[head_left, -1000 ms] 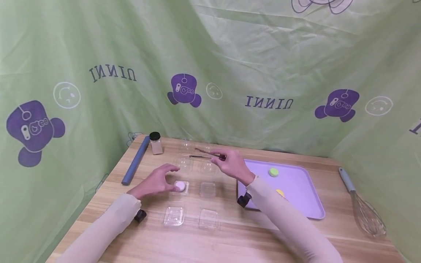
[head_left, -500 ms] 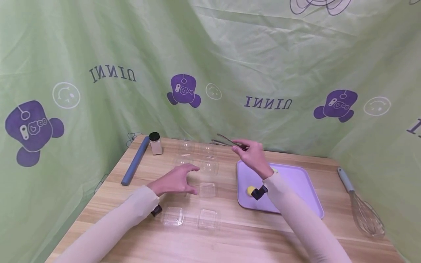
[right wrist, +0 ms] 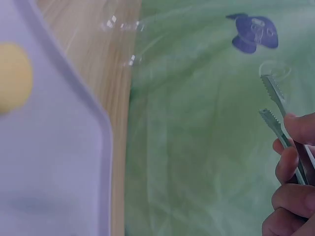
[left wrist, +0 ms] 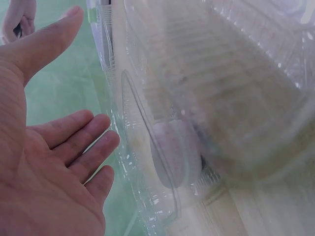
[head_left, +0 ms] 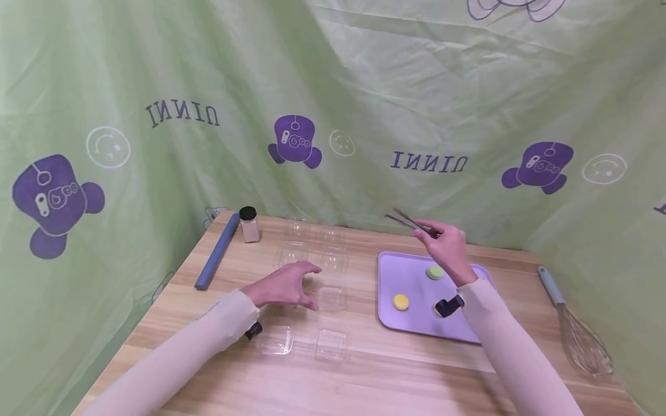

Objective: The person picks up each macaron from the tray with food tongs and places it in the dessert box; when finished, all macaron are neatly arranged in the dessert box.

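My left hand [head_left: 283, 286] hovers over the clear plastic boxes, thumb and fingers spread and nothing between them. In the left wrist view a pale pink-white macaron [left wrist: 174, 152] lies inside a clear box [left wrist: 130, 103] beside the fingers; in the head view the hand hides it. With my right hand [head_left: 448, 245] I grip tweezers [head_left: 411, 222] above the back of the purple tray [head_left: 416, 263]. Their serrated tips [right wrist: 279, 98] are apart, with nothing between them. On the tray lie a green macaron [head_left: 435, 272] and a yellow macaron [head_left: 400, 302].
Another pale round thing on the tray is mostly covered by the right wrist camera [head_left: 448, 306]. More clear boxes [head_left: 330, 345] stand in two columns. A blue rod [head_left: 218, 251] and a black-lidded jar [head_left: 250, 225] are at the left, a whisk [head_left: 577, 332] at the right.
My right hand has moved right with the tweezers, from over the boxes to over the tray. The left hand has shifted right, away from the macaron in its box.
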Motion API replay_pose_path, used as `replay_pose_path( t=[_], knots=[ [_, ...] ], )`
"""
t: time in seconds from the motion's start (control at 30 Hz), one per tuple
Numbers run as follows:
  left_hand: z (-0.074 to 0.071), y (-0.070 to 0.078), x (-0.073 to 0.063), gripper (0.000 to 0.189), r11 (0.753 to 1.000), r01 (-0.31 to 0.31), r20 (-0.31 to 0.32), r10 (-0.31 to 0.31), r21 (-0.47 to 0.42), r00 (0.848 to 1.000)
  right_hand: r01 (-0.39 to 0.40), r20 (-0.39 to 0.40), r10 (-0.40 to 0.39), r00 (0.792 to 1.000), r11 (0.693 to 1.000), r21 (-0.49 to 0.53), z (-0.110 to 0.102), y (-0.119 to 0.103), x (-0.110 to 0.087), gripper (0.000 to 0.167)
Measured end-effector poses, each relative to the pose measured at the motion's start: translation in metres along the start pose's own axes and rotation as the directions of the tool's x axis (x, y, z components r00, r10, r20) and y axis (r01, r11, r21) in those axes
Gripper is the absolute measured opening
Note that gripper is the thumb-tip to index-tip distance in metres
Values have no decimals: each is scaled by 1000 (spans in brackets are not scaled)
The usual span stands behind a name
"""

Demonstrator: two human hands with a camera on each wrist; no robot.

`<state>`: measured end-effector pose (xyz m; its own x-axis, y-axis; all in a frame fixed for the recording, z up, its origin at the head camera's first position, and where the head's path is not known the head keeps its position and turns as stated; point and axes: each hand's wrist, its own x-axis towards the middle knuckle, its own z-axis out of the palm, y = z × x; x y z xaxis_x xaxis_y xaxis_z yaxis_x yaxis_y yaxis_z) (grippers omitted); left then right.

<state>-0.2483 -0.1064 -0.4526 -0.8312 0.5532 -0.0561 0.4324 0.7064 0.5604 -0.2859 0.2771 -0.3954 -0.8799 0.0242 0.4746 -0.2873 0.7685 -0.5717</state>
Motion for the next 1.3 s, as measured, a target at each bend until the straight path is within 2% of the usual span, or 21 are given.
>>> replay_pose_path(
  t=[0.1, 0.3, 0.4, 0.63, 0.8, 1.07, 1.3],
  knots=[
    [2, 2, 2, 95, 1000, 5, 10, -5, -21, 1000, -22, -3, 22, 1000, 999, -42, -8, 17, -2, 30],
    [10, 2, 6, 94, 1000, -23, 17, 23, 5, 1000, -142, 56, 144, 988, 989, -41, -22, 43, -8, 35],
    [11, 2, 6, 93, 1000, -26, 20, 26, 4, 999, -173, 44, 176, 983, 983, -60, -25, 54, -13, 36],
    [13, 2, 6, 90, 1000, -6, 38, 6, -5, 999, -180, 58, 188, 980, 976, -122, -32, 76, -26, 42],
    [12, 1, 7, 89, 1000, -17, 29, 16, 14, 999, -185, 73, 198, 977, 971, -153, -38, 88, -34, 42],
    [14, 0, 8, 86, 1000, -12, 21, 12, 16, 1000, -224, 180, 258, 949, 956, -190, -50, 98, -52, 44],
    [15, 0, 9, 81, 1000, -15, 25, 15, -4, 1000, -208, 231, 257, 939, 954, -214, -55, 106, -66, 41]
  ],
)
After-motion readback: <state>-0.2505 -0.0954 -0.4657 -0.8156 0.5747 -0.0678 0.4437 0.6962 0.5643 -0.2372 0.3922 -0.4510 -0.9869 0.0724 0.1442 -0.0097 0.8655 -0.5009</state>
